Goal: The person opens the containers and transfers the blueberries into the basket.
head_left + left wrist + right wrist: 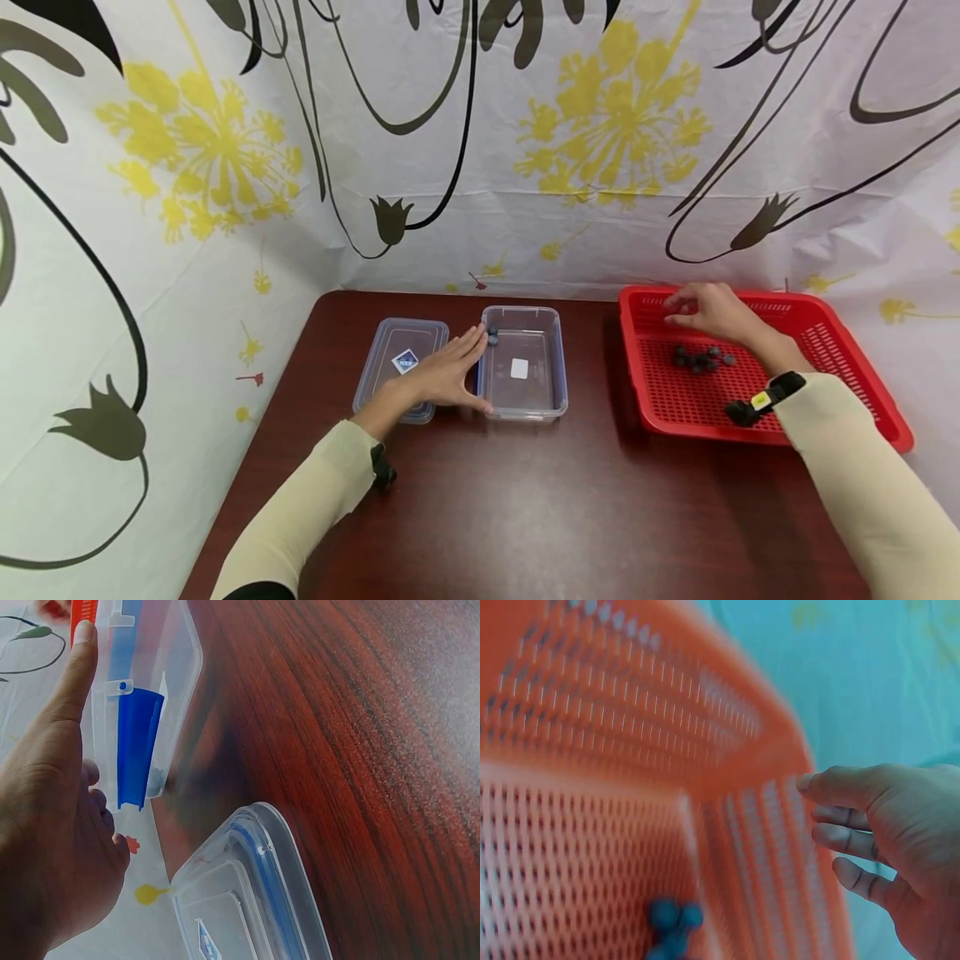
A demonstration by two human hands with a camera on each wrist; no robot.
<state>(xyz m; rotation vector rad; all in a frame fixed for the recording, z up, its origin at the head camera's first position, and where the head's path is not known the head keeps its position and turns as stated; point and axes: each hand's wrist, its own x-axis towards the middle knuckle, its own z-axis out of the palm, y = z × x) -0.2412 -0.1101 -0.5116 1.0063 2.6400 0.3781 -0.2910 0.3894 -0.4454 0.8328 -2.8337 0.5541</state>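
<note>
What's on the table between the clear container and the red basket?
Nothing: in the head view, only bare brown table separates the clear container from the red basket.

The open container (522, 365) stands on the table (525, 508), toward its far edge. Just left of the container lies its lid (400, 360), the two nearly touching. The left hand (444, 373) rests between them, against the container's left wall. Well to the right of the container sits the basket (757, 367); small balls (701, 357) lie in it, and the right hand (712, 312) hovers above them. One ball (492, 335) lies in the container's far left corner.
</note>
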